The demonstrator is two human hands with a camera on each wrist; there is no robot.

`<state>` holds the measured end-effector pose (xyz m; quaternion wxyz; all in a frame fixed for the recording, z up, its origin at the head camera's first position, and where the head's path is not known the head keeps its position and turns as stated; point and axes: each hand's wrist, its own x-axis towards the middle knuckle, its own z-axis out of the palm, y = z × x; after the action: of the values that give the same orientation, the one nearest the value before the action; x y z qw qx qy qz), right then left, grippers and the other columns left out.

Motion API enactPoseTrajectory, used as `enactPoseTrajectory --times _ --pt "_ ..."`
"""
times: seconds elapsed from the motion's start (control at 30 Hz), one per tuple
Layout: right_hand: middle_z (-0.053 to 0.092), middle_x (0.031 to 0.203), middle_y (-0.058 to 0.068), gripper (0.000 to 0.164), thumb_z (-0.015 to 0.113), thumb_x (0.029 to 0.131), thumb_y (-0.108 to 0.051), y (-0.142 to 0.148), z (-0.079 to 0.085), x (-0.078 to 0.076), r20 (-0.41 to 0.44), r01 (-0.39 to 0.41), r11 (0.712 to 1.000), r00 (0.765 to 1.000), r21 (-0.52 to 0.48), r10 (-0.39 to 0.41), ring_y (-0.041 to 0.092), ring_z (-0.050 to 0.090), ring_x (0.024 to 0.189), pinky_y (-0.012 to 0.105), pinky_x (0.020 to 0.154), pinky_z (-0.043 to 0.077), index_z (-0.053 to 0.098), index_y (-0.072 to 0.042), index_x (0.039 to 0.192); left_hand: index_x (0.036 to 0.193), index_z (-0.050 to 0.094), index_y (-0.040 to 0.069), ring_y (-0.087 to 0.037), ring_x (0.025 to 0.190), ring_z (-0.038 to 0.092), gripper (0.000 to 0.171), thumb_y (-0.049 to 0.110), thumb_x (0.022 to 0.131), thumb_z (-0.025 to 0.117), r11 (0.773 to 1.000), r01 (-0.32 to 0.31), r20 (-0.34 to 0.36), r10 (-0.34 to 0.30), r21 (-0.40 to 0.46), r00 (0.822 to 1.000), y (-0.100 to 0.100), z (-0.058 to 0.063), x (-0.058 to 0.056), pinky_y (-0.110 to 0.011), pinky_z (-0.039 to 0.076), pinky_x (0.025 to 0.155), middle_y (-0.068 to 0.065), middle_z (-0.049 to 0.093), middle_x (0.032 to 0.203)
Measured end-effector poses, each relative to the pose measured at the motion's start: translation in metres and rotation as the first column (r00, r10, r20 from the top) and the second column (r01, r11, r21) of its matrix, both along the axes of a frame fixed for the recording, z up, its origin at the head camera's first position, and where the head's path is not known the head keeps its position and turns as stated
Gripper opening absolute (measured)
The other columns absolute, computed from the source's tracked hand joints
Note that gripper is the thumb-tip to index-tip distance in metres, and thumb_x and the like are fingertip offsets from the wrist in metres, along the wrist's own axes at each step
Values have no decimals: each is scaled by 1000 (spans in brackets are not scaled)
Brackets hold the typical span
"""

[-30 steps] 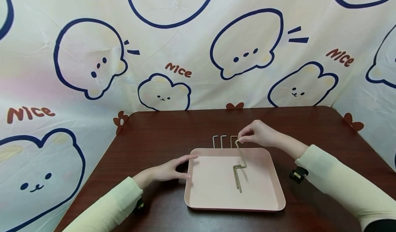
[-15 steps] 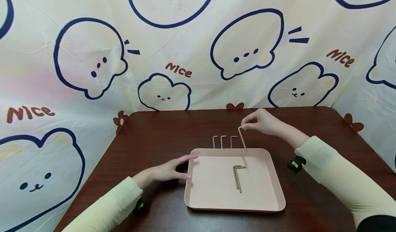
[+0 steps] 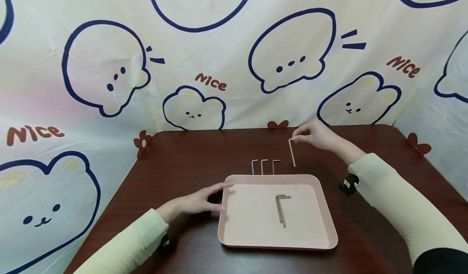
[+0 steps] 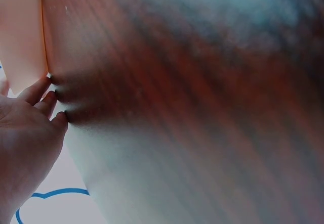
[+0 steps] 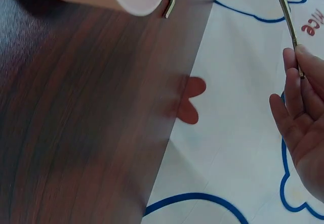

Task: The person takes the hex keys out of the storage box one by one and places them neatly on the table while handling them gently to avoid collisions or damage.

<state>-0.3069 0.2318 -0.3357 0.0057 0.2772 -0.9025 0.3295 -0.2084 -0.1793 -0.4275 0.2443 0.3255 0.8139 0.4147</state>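
My right hand [image 3: 314,134] pinches a brass-coloured hex key [image 3: 292,154] by its short arm, with the long arm hanging down above the table behind the tray. In the right wrist view this hex key [image 5: 286,16] sits between thumb and fingertips. Two more hex keys [image 3: 280,211] lie close together in the pink tray [image 3: 248,225]. Behind its far rim stand or lie three others: a silver one [image 3: 252,167], a second silver one [image 3: 261,167] and a brass one [image 3: 273,167]. At the tray's left edge rests my left hand [image 3: 195,201], fingers extended and touching the rim.
The dark wooden table [image 3: 183,156] reaches back to a printed cloth backdrop [image 3: 234,63], which also hangs at both sides. Table surface shows around the tray on each side.
My right hand has lifted the hex key up and away from the two in the tray, back and to the right past the far rim. The left hand stays in place.
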Motion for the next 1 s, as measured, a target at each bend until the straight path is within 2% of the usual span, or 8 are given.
enactPoseTrajectory --times 0.17,0.23,0.4,0.57,1.0 --pt "71 88 3 13 70 91 -14 8 -6 -7 14 49 999 999 -11 -49 20 61 83 39 75 48 75 -3 95 151 34 18 -20 139 26 73 26 90 72 1000 -13 14 13 -7 1000 1 1 0 -50 20 111 -4 31 154" --pt "71 85 3 12 71 91 -14 10 -9 -9 3 46 999 999 -30 -46 20 61 80 36 73 48 75 -3 93 151 34 18 -21 139 26 72 26 90 72 1000 -12 9 12 -3 1000 1 1 0 -50 20 111 -4 31 154" --pt "71 85 4 11 69 91 -10 9 -19 -14 47 53 998 998 -35 -52 21 56 75 33 66 44 75 -1 94 151 35 17 -23 139 27 70 24 91 71 1000 -14 -2 14 -3 1000 1 1 1 -51 20 111 -6 32 153" --pt "71 85 5 12 69 91 -10 5 -36 -20 86 74 997 994 -14 -72 21 54 74 33 65 43 74 0 95 151 34 17 -22 139 26 71 25 91 71 1000 -21 4 22 -12 1000 1 1 1 -51 20 111 -6 31 154" --pt "69 79 2 7 69 89 -5 -1 -67 -27 146 38 999 988 30 -42 16 53 69 29 62 45 74 -1 86 151 34 14 -24 138 28 70 22 91 70 1000 -2 -25 2 1 1000 0 0 1 -50 22 110 -7 32 153"
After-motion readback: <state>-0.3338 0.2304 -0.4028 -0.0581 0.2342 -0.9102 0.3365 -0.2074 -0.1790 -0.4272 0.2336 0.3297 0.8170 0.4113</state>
